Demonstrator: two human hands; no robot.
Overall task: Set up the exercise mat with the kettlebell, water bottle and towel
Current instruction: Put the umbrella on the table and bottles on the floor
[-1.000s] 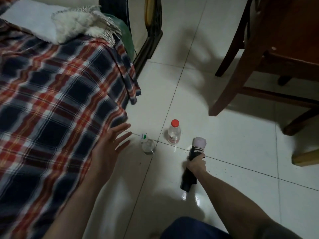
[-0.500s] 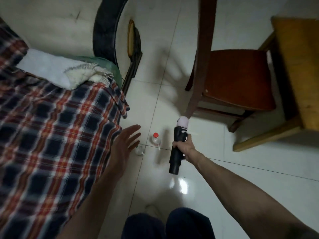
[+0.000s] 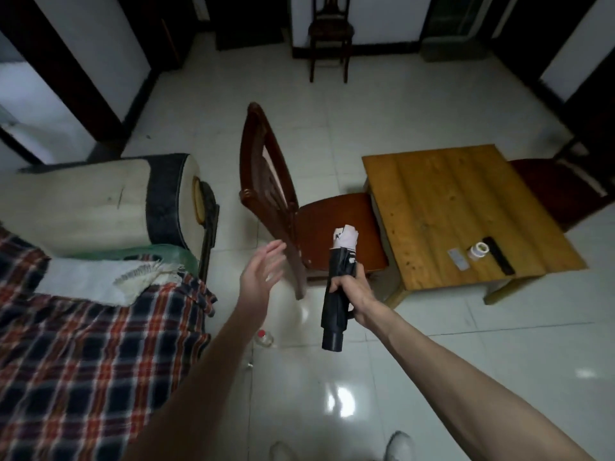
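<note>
My right hand (image 3: 349,291) is closed around a black rolled bundle (image 3: 334,314) with a white end on top. It holds the bundle upright in the air, in front of a brown chair. My left hand (image 3: 261,274) hovers open to the left of it, fingers spread and holding nothing. A small clear water bottle (image 3: 264,337) with a red cap stands on the tiled floor below my left forearm. A white towel (image 3: 90,284) lies on the plaid bed cover (image 3: 83,361) at the left. No kettlebell is in view.
A brown wooden chair (image 3: 332,224) stands just beyond my hands. To its right is a low wooden table (image 3: 449,207) carrying a tape roll (image 3: 479,251) and a black remote (image 3: 499,259). A rolled cushion (image 3: 83,207) lies at the bed's end. Another chair (image 3: 329,31) stands by the far wall.
The view has risen and pulled back from the floor. My right hand lifted the black bundle off the tiles to chair height. My left hand came away from the bed's edge.
</note>
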